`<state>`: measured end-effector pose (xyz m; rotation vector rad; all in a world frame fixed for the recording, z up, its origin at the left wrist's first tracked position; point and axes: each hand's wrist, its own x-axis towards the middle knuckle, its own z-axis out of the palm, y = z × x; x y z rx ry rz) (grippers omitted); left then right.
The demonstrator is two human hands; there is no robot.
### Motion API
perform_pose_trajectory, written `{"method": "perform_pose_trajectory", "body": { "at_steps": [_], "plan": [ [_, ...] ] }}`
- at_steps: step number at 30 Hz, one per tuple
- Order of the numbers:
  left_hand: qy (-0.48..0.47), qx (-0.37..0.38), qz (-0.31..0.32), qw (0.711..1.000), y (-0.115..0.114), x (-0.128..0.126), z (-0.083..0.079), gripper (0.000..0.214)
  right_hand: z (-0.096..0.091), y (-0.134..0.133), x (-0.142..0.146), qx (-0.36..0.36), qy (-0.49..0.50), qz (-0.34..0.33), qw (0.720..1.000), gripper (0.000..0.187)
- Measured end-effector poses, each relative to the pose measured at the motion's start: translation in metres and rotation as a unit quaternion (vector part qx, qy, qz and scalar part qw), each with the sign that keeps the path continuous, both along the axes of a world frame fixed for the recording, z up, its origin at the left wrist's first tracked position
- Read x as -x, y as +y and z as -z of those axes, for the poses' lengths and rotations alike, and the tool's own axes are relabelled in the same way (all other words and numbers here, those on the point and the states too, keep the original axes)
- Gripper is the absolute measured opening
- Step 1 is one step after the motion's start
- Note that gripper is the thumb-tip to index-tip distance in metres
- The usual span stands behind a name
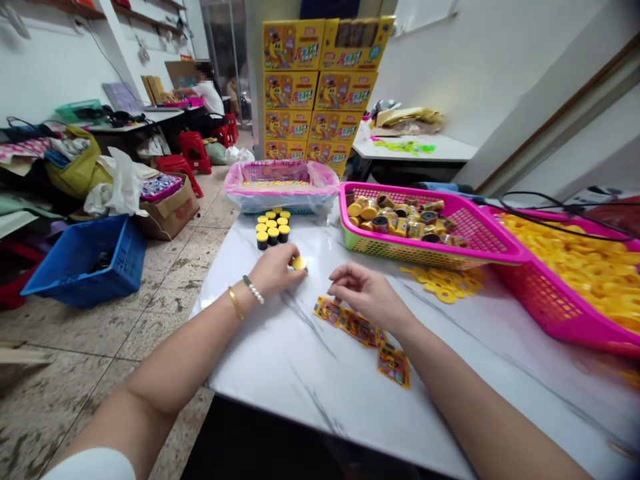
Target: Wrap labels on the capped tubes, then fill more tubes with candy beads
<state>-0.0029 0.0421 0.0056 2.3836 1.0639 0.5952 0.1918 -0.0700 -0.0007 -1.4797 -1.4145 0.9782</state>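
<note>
My left hand point(277, 270) rests on the white marble table point(310, 373), its fingers closed round a small cup with a yellow lid point(299, 263). My right hand point(367, 295) hovers just right of it with fingers curled in a pinch; what they hold is hidden. Under and behind the right wrist lies a strip of yellow printed stickers point(361, 329). Farther back stands a cluster of several black cups with yellow lids point(273, 227). Loose yellow rings point(444, 283) lie to the right of my right hand.
A pink-and-green basket point(480, 252) holds more small cups. A pink basket point(555, 303) at right is full of yellow rings. A plastic-lined tub point(281, 187) sits at the table's far end, yellow cartons point(320, 90) behind it. A blue crate point(83, 263) stands on the floor; a person sits far back.
</note>
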Motion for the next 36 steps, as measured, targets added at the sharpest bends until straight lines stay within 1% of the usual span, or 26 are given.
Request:
{"method": "perform_pose_trajectory", "body": {
  "at_steps": [2, 4, 5, 7, 8, 11, 13, 14, 17, 20, 21, 23, 26, 28, 29, 31, 34, 36],
  "plan": [
    [-0.011, 0.03, 0.023, 0.999, -0.003, -0.009, 0.013, 0.023, 0.003, 0.002, -0.002, 0.035, 0.043, 0.003, 0.998, 0.026],
    [-0.019, 0.047, 0.026, 0.998, -0.003, -0.011, 0.019, 0.026, 0.004, 0.003, -0.006, 0.063, 0.023, 0.003, 0.998, 0.027],
    [-0.017, 0.047, 0.023, 0.998, -0.002, -0.01, 0.02, 0.026, 0.004, 0.003, -0.009, 0.064, -0.005, 0.004, 0.998, 0.027],
    [-0.008, 0.045, 0.017, 0.999, 0.0, -0.008, 0.018, 0.024, 0.003, 0.002, -0.013, 0.038, -0.092, -0.008, 0.995, 0.027],
    [-0.005, 0.047, 0.012, 0.999, 0.001, -0.007, 0.016, 0.024, 0.003, 0.002, -0.014, 0.015, -0.141, -0.028, 0.989, 0.029],
    [0.003, 0.058, 0.004, 0.998, 0.003, -0.005, 0.014, 0.025, 0.003, 0.003, -0.012, -0.047, -0.272, -0.11, 0.955, 0.037],
    [0.005, 0.059, 0.008, 0.998, 0.002, -0.005, 0.014, 0.025, 0.005, 0.004, -0.008, -0.064, -0.313, -0.14, 0.937, 0.028],
    [0.004, 0.059, 0.01, 0.998, 0.001, -0.005, 0.014, 0.024, 0.006, 0.005, -0.007, -0.069, -0.318, -0.145, 0.934, 0.022],
    [0.0, 0.07, 0.012, 0.997, -0.003, -0.004, 0.014, 0.022, 0.009, 0.003, -0.003, -0.074, -0.309, -0.143, 0.937, 0.009],
    [-0.002, 0.076, 0.002, 0.997, -0.006, -0.003, 0.014, 0.019, 0.013, 0.001, -0.002, -0.089, -0.302, -0.117, 0.942, 0.01],
    [-0.011, 0.067, -0.009, 0.998, -0.006, -0.003, 0.013, 0.023, 0.014, 0.001, -0.002, -0.093, -0.296, -0.1, 0.945, 0.012],
    [-0.046, 0.02, -0.034, 0.998, -0.009, -0.001, 0.007, 0.03, 0.015, 0.003, -0.003, -0.092, -0.26, -0.052, 0.96, 0.016],
    [-0.126, -0.062, -0.073, 0.987, -0.02, 0.0, -0.005, 0.029, 0.011, 0.006, -0.004, -0.084, -0.158, 0.02, 0.984, 0.02],
    [-0.173, -0.071, -0.075, 0.98, -0.03, -0.003, -0.011, 0.031, 0.008, 0.007, -0.004, -0.078, -0.093, 0.054, 0.991, 0.026],
    [-0.186, -0.053, -0.067, 0.979, -0.035, -0.005, -0.011, 0.033, 0.007, 0.008, -0.004, -0.07, -0.065, 0.063, 0.993, 0.03],
    [-0.188, 0.009, -0.044, 0.981, -0.044, -0.012, -0.007, 0.036, 0.006, 0.008, -0.003, -0.06, -0.02, 0.061, 0.996, 0.036],
    [-0.175, 0.092, -0.013, 0.98, -0.053, -0.022, 0.003, 0.04, 0.007, 0.008, 0.001, -0.077, 0.013, 0.041, 0.996, 0.037],
    [-0.184, 0.145, -0.001, 0.972, -0.054, -0.027, 0.009, 0.043, 0.008, 0.007, 0.004, -0.091, 0.029, 0.035, 0.995, 0.035]
  ]
}}
